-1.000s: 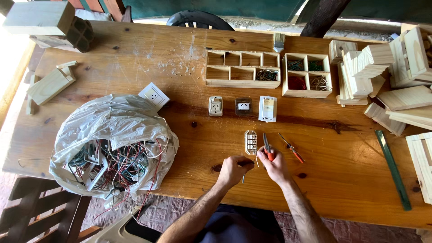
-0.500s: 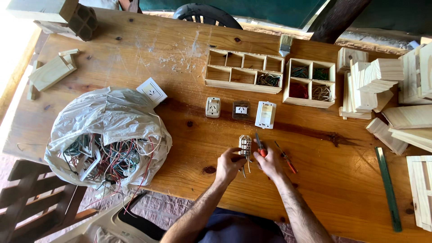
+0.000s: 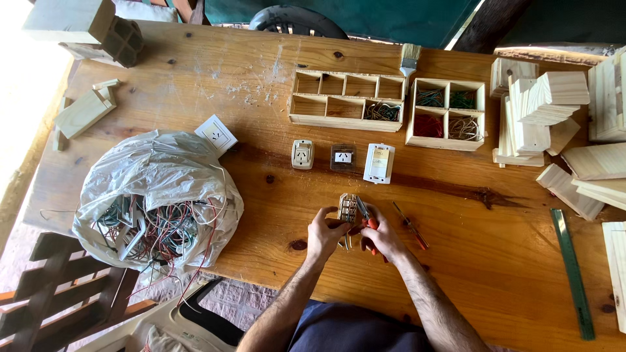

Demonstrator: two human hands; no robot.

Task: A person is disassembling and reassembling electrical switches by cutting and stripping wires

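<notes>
Your left hand (image 3: 326,229) grips a small beige socket module (image 3: 347,208) near the front edge of the wooden table (image 3: 274,195); your right hand (image 3: 381,236) closes on orange-handled pliers (image 3: 366,221) touching it. A red-handled screwdriver (image 3: 411,225) lies just beside, three wall sockets (image 3: 342,158) behind, and a plastic bag of wires (image 3: 153,195) towards the left edge.

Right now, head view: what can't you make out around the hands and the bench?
- Small electrical part in the left hand: too small; fingers cover its lower end.
- Red-handled pliers in the right hand: handles hidden by the palm, tip too small.
- Plastic bag: wires inside blurred by crumpled film.
- Wooden blocks: cut off by the right edge.
</notes>
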